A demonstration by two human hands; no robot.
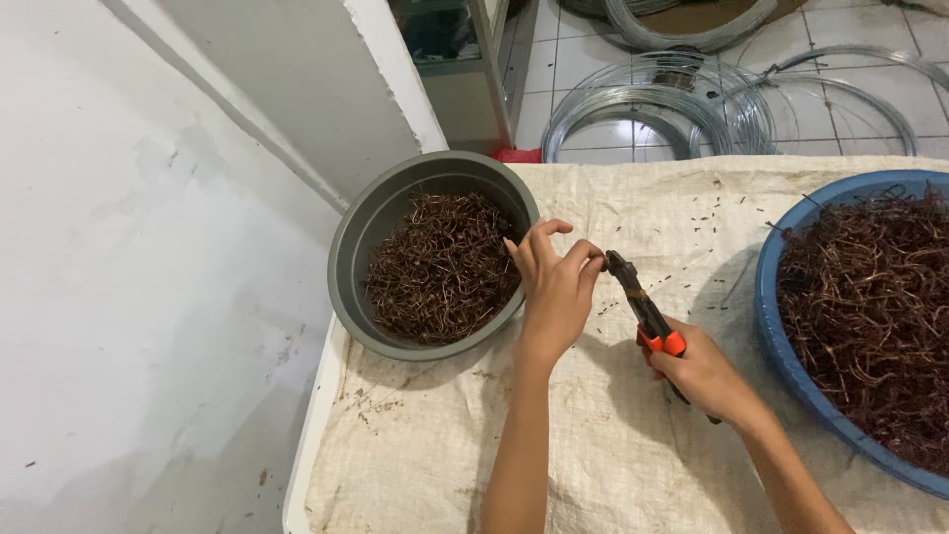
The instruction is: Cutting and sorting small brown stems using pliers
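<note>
Pliers [641, 305] w/ orange-and-black grips sit in the right hand [704, 378], which is closed round the handles; the dark nose points up-left toward the left hand [556, 287]. Left hand's fingertips are pinched together right at the plier tip, apparently on a small bit of brown wire, but the piece is too small to make out, so can't say for sure what it holds. Both hands hover over the sack cloth [613, 455] covering the worktop, between the two tubs.

Progress, judging by how things lie: grey basin [351, 252] on the left is approx half full of short, curly brown wire pieces [443, 267], so a fair amount looks processed. Blue basin [781, 346] on the right is heaped w/ a tangled mass of longer brown wire [870, 316], reaching its rim and running out of frame, so plenty seems left. Which tub is source and which is output is my read, not certain. Small dark offcuts [712, 213] are scattered over the cloth near the plier nose and further back.

Look of the tool: slim, long-nosed, jaws dark and about shut at the tip; grips bright orange near the pivot, black further down, mostly hidden by the palm.

Beyond the worktop, coils of silvery wire [633, 104] lie on the tiled floor [593, 40]; a white wall [119, 297] runs along the left, and a white cabinet [435, 59] stands beside the grey basin.
</note>
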